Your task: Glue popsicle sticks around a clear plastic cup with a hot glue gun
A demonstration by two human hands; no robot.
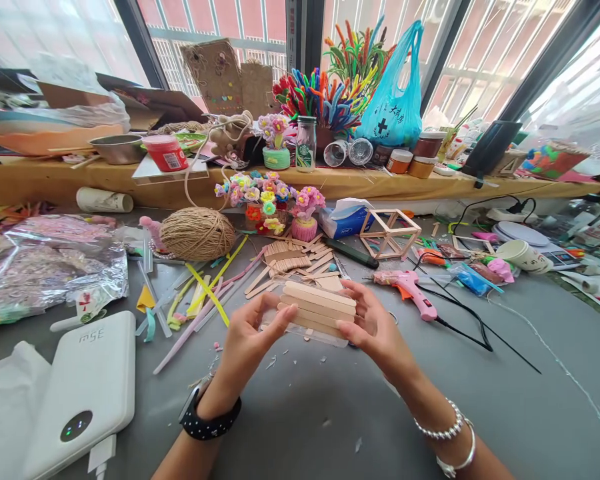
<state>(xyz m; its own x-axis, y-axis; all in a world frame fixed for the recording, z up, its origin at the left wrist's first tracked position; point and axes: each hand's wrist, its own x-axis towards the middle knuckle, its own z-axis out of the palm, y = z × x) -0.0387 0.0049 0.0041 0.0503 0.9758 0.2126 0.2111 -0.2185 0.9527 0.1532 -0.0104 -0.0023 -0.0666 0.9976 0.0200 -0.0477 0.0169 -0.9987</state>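
Observation:
Between my two hands, above the grey table, is a small panel of popsicle sticks (pixel 317 308) laid side by side, with a clear plastic piece (pixel 325 338) showing under it. My left hand (pixel 260 330) grips the panel's left end, thumb on top. At the right end my right hand (pixel 373 325) pinches it the same way, its fingers behind the edge. A pile of loose popsicle sticks (pixel 290 259) lies just beyond. To the right of my right hand rests a pink glue gun (pixel 407 290) with a black cord. A cube frame made of sticks (pixel 391 233) stands behind it.
A white power bank (pixel 97 377) lies at the left front. Twine ball (pixel 199 233), pipe cleaners (pixel 207 293) and a shiny plastic bag (pixel 65 267) occupy the left. Behind them runs a ledge (pixel 260 179) with jars and a blue bag (pixel 395 93). A kitchen scale (pixel 530 237) is at right.

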